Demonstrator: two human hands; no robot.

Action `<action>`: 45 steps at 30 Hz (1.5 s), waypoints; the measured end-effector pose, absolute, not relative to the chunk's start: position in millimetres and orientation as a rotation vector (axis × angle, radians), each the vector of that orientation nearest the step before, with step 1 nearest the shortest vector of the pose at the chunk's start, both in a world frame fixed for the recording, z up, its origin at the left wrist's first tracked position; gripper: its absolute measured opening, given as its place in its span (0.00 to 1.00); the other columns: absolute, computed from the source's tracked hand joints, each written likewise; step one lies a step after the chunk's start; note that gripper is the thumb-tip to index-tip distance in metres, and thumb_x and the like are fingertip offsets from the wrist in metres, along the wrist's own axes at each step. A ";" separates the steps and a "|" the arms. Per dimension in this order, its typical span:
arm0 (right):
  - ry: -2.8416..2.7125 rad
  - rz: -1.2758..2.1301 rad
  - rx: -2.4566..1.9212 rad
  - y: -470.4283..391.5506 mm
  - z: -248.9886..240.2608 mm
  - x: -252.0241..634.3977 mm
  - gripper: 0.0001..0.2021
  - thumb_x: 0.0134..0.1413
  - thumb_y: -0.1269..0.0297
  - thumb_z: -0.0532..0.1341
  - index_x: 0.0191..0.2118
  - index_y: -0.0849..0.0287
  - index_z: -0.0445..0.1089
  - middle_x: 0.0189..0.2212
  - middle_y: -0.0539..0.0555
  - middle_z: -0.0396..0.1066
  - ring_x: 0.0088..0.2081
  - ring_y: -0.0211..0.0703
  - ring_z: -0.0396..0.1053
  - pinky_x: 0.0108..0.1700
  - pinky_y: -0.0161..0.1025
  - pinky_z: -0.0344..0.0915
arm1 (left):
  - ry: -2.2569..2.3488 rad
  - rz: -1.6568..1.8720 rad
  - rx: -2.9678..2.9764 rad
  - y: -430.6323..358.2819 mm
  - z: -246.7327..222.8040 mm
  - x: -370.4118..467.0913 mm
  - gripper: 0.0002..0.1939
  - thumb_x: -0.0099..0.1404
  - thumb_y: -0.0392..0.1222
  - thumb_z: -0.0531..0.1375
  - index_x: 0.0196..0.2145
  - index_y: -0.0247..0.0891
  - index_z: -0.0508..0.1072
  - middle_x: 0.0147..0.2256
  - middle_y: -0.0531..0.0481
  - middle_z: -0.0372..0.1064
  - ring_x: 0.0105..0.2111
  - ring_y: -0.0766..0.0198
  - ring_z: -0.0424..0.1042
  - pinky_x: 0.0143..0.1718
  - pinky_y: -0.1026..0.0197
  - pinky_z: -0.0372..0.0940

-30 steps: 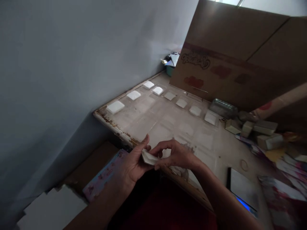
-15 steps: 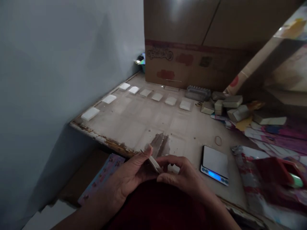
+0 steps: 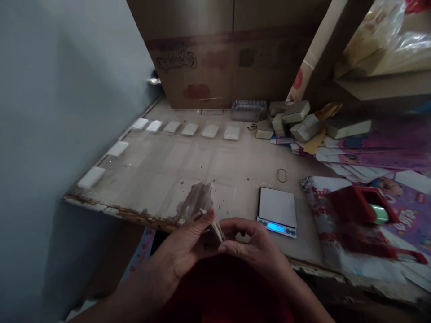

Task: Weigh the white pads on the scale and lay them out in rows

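Both hands meet at the table's near edge, low in the head view. My left hand (image 3: pixel 183 244) is closed on a thin, pale, flat stack (image 3: pixel 216 231), its thumb along the upper end. My right hand (image 3: pixel 247 237) pinches the lower end of the same stack between thumb and fingers. What the stack is made of is too dim to tell. To the right of my right hand lies a digital scale (image 3: pixel 278 207) with a lit blue display. White flat packets (image 3: pixel 231 131) form a row across the table, and two more, such as one packet (image 3: pixel 91 177), lie along its left edge.
A large cardboard box (image 3: pixel 202 72) stands at the back, with a clear plastic tray (image 3: pixel 249 110) before it. Several pale blocks (image 3: pixel 296 112) are piled at the back right. A red tape dispenser (image 3: pixel 357 206) and a rubber band (image 3: pixel 282 175) lie on the right.
The view has turned right, so table items sit further left and more of the right side shows. Both hands still hold the stack, which now looks more upright, its edges slightly spread.
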State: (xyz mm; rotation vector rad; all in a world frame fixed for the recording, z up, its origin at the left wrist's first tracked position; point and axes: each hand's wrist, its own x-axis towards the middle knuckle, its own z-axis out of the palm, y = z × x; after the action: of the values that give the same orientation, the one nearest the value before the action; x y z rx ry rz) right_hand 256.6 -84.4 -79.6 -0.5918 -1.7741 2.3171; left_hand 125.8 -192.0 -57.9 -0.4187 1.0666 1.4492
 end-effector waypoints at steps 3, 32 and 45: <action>-1.770 2.366 -0.581 -77.1 -86.3 259.5 0.13 0.45 0.60 0.73 0.39 0.55 0.79 0.29 0.49 0.74 0.32 0.39 0.68 0.36 0.35 0.64 | 1.022 1.384 -0.416 -187.4 -64.7 128.9 0.16 0.55 0.46 0.70 0.37 0.36 0.74 0.33 0.42 0.75 0.36 0.54 0.77 0.40 0.54 0.72; -1.413 2.564 -0.553 -89.9 -93.0 285.7 0.19 0.53 0.54 0.68 0.50 0.53 0.74 0.41 0.52 0.76 0.42 0.44 0.72 0.46 0.40 0.68 | 1.416 1.256 -0.121 -177.3 -47.4 145.1 0.18 0.48 0.40 0.74 0.36 0.40 0.73 0.30 0.51 0.72 0.28 0.63 0.73 0.30 0.60 0.71; -1.241 2.549 -0.539 -100.5 -94.9 292.0 0.20 0.54 0.57 0.67 0.53 0.52 0.72 0.50 0.56 0.74 0.53 0.49 0.71 0.59 0.49 0.63 | 1.342 1.327 -0.250 -176.7 -54.0 148.3 0.12 0.54 0.43 0.70 0.31 0.36 0.72 0.29 0.47 0.72 0.30 0.60 0.73 0.37 0.55 0.72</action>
State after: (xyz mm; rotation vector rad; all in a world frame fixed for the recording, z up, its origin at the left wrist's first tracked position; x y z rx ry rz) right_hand 292.0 -100.5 -94.9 -0.5394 -1.2411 2.5493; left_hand 148.3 -176.7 -54.0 -0.2497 1.3424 1.3274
